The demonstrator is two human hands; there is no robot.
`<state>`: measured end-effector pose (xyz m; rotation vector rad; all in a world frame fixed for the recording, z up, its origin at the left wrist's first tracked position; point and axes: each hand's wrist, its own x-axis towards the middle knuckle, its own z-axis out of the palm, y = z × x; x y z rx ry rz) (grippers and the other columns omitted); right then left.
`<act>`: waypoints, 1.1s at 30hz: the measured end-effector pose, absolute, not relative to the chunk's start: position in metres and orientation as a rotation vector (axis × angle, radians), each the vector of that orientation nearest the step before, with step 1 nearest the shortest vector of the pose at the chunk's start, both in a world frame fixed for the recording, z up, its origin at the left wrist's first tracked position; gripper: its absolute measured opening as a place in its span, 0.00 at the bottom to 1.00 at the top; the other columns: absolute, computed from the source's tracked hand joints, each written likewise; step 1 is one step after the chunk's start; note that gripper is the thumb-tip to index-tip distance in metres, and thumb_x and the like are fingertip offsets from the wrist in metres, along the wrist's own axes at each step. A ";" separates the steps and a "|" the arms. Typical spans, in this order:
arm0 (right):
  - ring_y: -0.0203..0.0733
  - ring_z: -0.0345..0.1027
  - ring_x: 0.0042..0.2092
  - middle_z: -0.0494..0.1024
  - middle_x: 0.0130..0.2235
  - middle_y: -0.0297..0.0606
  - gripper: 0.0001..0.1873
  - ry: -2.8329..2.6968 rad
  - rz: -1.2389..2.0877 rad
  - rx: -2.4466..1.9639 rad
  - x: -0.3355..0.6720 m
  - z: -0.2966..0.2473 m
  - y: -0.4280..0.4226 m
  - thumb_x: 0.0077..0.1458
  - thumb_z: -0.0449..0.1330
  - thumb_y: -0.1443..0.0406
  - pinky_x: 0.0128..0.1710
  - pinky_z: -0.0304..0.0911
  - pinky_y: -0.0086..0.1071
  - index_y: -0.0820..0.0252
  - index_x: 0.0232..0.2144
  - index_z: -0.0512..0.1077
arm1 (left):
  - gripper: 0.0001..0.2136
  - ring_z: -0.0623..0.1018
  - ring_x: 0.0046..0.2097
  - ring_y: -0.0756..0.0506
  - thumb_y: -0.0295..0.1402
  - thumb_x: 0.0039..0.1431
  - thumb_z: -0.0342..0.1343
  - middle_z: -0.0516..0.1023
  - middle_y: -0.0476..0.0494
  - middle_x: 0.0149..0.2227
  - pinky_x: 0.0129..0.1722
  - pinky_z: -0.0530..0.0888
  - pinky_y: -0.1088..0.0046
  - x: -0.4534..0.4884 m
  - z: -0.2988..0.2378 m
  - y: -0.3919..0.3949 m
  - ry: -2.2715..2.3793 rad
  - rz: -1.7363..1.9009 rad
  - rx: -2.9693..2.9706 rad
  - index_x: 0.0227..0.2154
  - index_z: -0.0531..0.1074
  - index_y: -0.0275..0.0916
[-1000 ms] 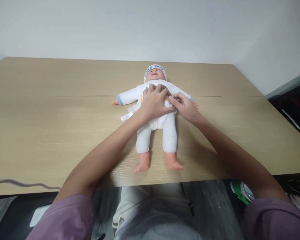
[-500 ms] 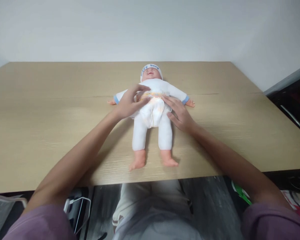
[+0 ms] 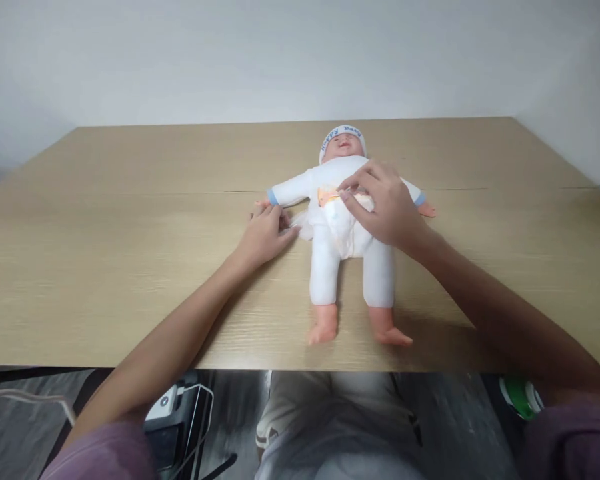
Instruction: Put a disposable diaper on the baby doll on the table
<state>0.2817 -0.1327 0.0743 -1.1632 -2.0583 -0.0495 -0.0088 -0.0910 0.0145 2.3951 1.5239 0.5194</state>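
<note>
A baby doll (image 3: 347,240) in a white suit and a white cap lies on its back on the wooden table (image 3: 130,233), feet toward me. A white diaper (image 3: 340,223) with an orange band sits around its waist. My right hand (image 3: 385,203) rests on the doll's belly, fingers pinched on the diaper's top edge. My left hand (image 3: 265,233) lies on the table beside the doll's hip, fingers closed on the diaper's white side tab (image 3: 300,230).
The table's near edge runs just below the doll's feet. Under the table I see my lap, a white power strip with cables (image 3: 167,400) at left and a green and white object (image 3: 523,397) at right. A pale wall stands behind the table.
My left hand came off the doll's chest and dropped to the table by the side tab. My right hand moved up onto the belly. The view swung left, so the doll sits further right.
</note>
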 end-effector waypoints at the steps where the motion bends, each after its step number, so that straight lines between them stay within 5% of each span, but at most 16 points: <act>1: 0.55 0.74 0.50 0.78 0.44 0.43 0.15 -2.109 -0.021 -1.161 0.275 0.077 -0.127 0.76 0.57 0.53 0.57 0.70 0.52 0.52 0.47 0.81 | 0.13 0.78 0.56 0.30 0.48 0.69 0.57 0.83 0.36 0.47 0.60 0.71 0.44 -0.008 0.016 -0.091 1.533 0.489 2.387 0.38 0.68 0.44; 8: 0.47 0.69 0.39 0.74 0.34 0.36 0.13 -2.177 0.149 -1.286 0.257 0.081 -0.105 0.67 0.68 0.53 0.46 0.64 0.42 0.55 0.38 0.82 | 0.17 0.81 0.45 0.36 0.51 0.66 0.62 0.84 0.41 0.41 0.49 0.74 0.55 -0.017 0.022 -0.092 1.540 0.483 2.202 0.36 0.70 0.44; 11: 0.47 0.69 0.40 0.75 0.35 0.36 0.10 -2.174 0.197 -1.328 0.258 0.084 -0.107 0.65 0.69 0.55 0.45 0.62 0.42 0.55 0.39 0.82 | 0.17 0.80 0.45 0.37 0.51 0.65 0.63 0.83 0.41 0.43 0.44 0.72 0.60 -0.018 0.023 -0.089 1.523 0.489 2.230 0.39 0.70 0.43; 17: 0.52 0.71 0.45 0.78 0.40 0.40 0.09 -2.202 0.200 -1.364 0.254 0.086 -0.112 0.65 0.68 0.58 0.47 0.62 0.42 0.56 0.43 0.80 | 0.19 0.70 0.33 0.44 0.49 0.66 0.60 0.73 0.46 0.30 0.36 0.64 0.65 -0.020 0.035 -0.079 1.410 0.322 2.096 0.27 0.67 0.42; 22: 0.53 0.73 0.46 0.78 0.40 0.40 0.21 -2.135 0.252 -1.384 0.255 0.083 -0.111 0.63 0.71 0.57 0.49 0.64 0.44 0.60 0.54 0.80 | 0.23 0.62 0.31 0.47 0.52 0.65 0.61 0.63 0.48 0.27 0.34 0.60 0.67 -0.019 0.053 -0.072 1.218 0.657 1.811 0.23 0.63 0.41; 29: 0.55 0.76 0.48 0.82 0.41 0.39 0.31 -2.032 0.443 -1.344 0.260 0.079 -0.109 0.61 0.73 0.54 0.53 0.69 0.47 0.57 0.63 0.77 | 0.20 0.63 0.30 0.48 0.43 0.67 0.61 0.64 0.47 0.26 0.34 0.60 0.66 0.041 0.071 -0.063 1.076 0.836 1.642 0.21 0.67 0.40; 33: 0.50 0.76 0.44 0.82 0.39 0.37 0.25 -1.983 0.488 -1.323 0.261 0.081 -0.110 0.63 0.70 0.57 0.50 0.69 0.42 0.56 0.60 0.78 | 0.19 0.62 0.30 0.49 0.42 0.70 0.60 0.64 0.48 0.26 0.33 0.59 0.67 0.072 0.069 -0.063 1.040 0.818 1.638 0.24 0.73 0.38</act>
